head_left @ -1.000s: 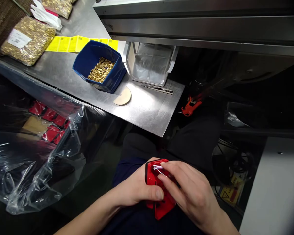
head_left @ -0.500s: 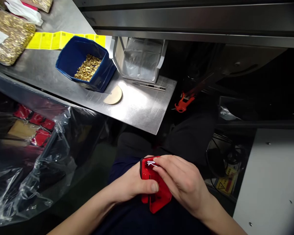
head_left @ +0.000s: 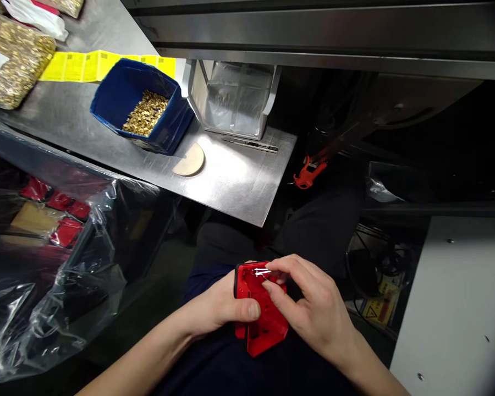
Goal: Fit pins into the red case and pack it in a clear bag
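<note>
Gripping red plastic part (head_left: 260, 308) in lap, 6 o'clock of frame: left hand (head_left: 220, 305) closed around its left edge, right hand (head_left: 313, 311) pinching a thin silver clip (head_left: 262, 271) at its top. Blue bin (head_left: 142, 107) of brass bits on counter (head_left: 239, 181), 11 o'clock.

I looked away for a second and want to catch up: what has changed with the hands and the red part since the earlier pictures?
The right hand has lifted its fingers off the face of the red part; now the fingertips pinch at its top edge, by the thin metal piece. The left hand still grips the part, thumb on its face. The blue bin on the metal table is unchanged.
</note>
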`<action>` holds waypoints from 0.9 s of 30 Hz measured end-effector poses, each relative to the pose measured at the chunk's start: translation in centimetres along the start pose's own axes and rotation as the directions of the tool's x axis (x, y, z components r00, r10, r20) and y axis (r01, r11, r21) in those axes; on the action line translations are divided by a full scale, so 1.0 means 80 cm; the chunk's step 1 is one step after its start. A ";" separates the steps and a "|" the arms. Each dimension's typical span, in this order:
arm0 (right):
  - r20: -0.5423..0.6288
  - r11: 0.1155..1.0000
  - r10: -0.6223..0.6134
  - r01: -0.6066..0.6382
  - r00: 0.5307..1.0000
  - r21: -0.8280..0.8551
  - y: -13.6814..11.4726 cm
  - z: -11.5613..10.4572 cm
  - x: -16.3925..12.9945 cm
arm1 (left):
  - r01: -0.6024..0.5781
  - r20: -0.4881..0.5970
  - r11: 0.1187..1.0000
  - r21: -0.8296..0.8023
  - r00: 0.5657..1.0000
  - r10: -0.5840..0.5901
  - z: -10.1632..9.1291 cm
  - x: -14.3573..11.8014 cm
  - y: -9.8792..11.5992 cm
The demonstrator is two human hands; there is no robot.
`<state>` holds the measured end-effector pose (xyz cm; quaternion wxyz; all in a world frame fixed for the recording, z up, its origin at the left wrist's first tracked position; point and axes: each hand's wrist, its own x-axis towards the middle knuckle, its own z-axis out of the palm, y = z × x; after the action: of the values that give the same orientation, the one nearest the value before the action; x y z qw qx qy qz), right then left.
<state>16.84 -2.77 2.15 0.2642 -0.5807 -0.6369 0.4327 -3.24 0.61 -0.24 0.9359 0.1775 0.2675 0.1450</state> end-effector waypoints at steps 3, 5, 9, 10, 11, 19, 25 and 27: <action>-0.012 1.000 -0.008 0.008 1.000 -0.026 -0.002 0.003 -0.001 | 0.008 -0.009 1.000 -0.002 1.000 -0.008 0.000 -0.001 -0.001; -0.057 1.000 0.002 -0.002 0.998 0.005 0.003 0.002 0.003 | 0.003 -0.036 1.000 -0.003 0.999 -0.003 -0.002 -0.003 -0.005; -0.212 0.982 0.174 -0.154 0.962 0.111 0.032 0.005 0.035 | -0.025 -0.180 0.998 -0.061 0.984 0.014 -0.015 -0.008 -0.023; -0.227 0.974 0.214 -0.188 0.950 0.128 0.041 0.009 0.050 | -0.037 -0.213 0.995 -0.092 0.977 0.017 -0.019 -0.009 -0.028; -0.235 0.971 0.225 -0.198 0.946 0.132 0.049 0.014 0.067 | -0.053 -0.237 0.990 -0.128 0.971 0.022 -0.023 -0.010 -0.032; -0.236 0.923 -0.066 -0.030 0.970 -0.382 0.102 0.086 0.204 | -0.147 -0.085 0.886 -0.439 0.989 0.121 -0.033 -0.018 -0.037; -0.256 0.960 -0.043 -0.031 0.966 -0.279 0.102 0.075 0.185 | -0.239 -0.294 0.836 -0.493 0.951 0.098 -0.034 -0.019 -0.039; -0.296 0.993 -0.045 0.011 0.954 -0.115 0.080 0.053 0.153 | -0.243 -0.413 0.832 -0.499 0.910 0.018 -0.035 -0.015 -0.037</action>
<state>14.30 7.78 -7.47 0.3302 -0.6440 -0.6215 0.2999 -5.25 -1.75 -3.14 0.8623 -0.1077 0.3841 0.3119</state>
